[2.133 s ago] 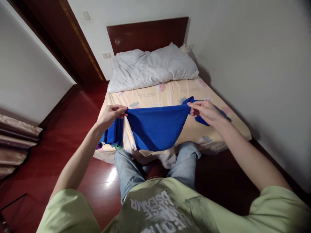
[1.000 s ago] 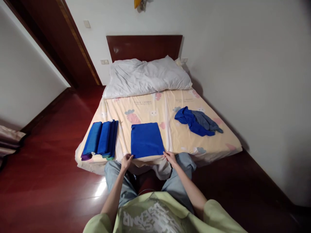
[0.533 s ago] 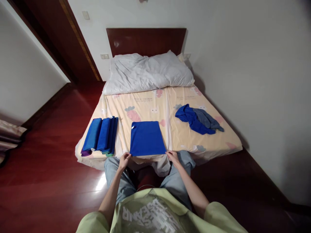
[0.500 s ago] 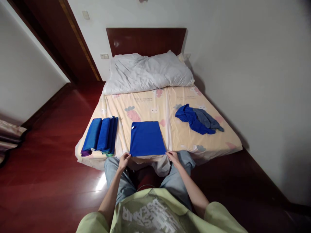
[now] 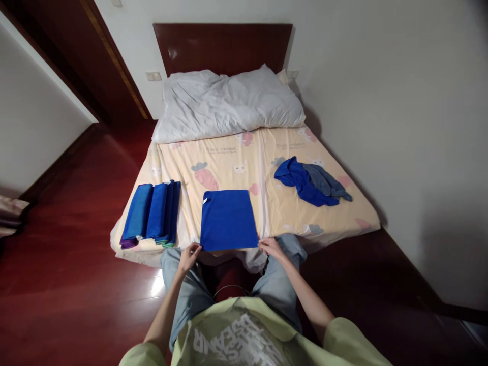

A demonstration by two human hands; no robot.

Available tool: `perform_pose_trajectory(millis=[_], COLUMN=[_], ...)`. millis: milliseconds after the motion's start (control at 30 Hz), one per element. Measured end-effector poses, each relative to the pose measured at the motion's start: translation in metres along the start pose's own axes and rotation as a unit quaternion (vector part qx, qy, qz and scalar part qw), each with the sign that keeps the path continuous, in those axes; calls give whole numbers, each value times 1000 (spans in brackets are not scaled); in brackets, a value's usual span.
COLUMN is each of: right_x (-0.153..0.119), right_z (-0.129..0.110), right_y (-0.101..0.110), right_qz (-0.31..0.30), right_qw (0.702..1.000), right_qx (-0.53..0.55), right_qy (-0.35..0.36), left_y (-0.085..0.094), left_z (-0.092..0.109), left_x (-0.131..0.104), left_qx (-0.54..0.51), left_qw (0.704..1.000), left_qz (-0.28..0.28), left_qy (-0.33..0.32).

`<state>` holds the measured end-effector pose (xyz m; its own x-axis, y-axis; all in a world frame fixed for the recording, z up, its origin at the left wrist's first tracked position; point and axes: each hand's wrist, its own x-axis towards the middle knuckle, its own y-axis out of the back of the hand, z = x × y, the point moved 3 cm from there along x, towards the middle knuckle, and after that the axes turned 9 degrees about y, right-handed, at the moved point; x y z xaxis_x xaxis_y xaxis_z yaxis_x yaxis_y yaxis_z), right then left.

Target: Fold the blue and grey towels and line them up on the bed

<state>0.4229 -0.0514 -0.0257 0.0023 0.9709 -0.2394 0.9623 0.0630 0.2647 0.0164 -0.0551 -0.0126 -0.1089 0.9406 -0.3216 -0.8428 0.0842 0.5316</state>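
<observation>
A square blue cloth (image 5: 229, 219) lies flat at the near edge of the bed, with a small white tag at its far left corner. My left hand (image 5: 189, 256) pinches its near left corner, and my right hand (image 5: 271, 247) pinches its near right corner. To the left sit folded cloths (image 5: 156, 211) in rows, mostly blue, with purple and green edges showing beneath. On the right side of the bed lies a crumpled blue cloth (image 5: 295, 178) beside a crumpled grey-blue cloth (image 5: 324, 181).
The bed (image 5: 229, 168) has a yellow patterned sheet. A grey-white quilt (image 5: 229, 104) is bunched near the dark wooden headboard (image 5: 224, 48). Walls stand on both sides, and a brown door (image 5: 76, 56) is at the far left.
The view has tilted and shifted slightly. Both hands stay at the near corners of the blue cloth, whose near edge now sits a little closer to me.
</observation>
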Motion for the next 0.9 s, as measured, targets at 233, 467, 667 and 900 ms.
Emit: perform_pose_trajectory(millis=[233, 467, 667, 900], right_x=[73, 194, 256, 258], right_z=[-21, -84, -64, -42], right_y=[9, -27, -51, -50], right_qz=[146, 98, 157, 191], right_qw=[980, 914, 898, 894], right_qx=[-78, -249, -277, -279], right_qy=[109, 305, 304, 294], left_y=[13, 4, -25, -27], left_z=[44, 113, 99, 76], left_x=[83, 221, 271, 275], left_qx=[31, 112, 132, 55], left_qw=[995, 968, 954, 973], left_qz=[52, 57, 54, 103], left_qy=[-77, -216, -265, -198])
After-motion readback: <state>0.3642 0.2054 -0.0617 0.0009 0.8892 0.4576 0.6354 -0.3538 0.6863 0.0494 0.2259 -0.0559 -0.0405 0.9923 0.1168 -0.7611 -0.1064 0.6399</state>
